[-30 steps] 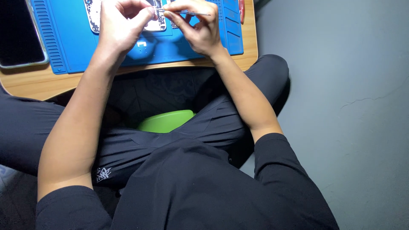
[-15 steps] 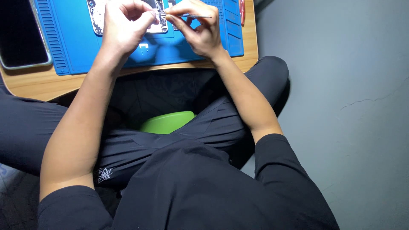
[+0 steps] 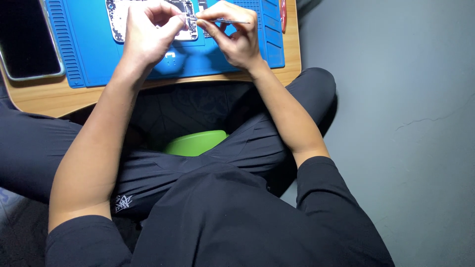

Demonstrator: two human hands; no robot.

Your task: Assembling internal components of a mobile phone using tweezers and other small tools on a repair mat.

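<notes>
Opened phone (image 3: 148, 22), top centre of frame on blue mat (image 3: 89, 54): light, stiff, fragile; best held by edges. Left hand (image 3: 148, 37) pinched at phone edge. Right hand (image 3: 232, 37) closed on thin tweezers (image 3: 225, 21), tip at board.

Black short-sleeved shirt, bare forearms, black trousers — small white emblem on left thigh

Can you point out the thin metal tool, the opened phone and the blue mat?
thin metal tool (image 3: 232, 21), head view, on its shaft.
opened phone (image 3: 117, 20), head view, left edge.
blue mat (image 3: 89, 44), head view, bare left part.
</notes>
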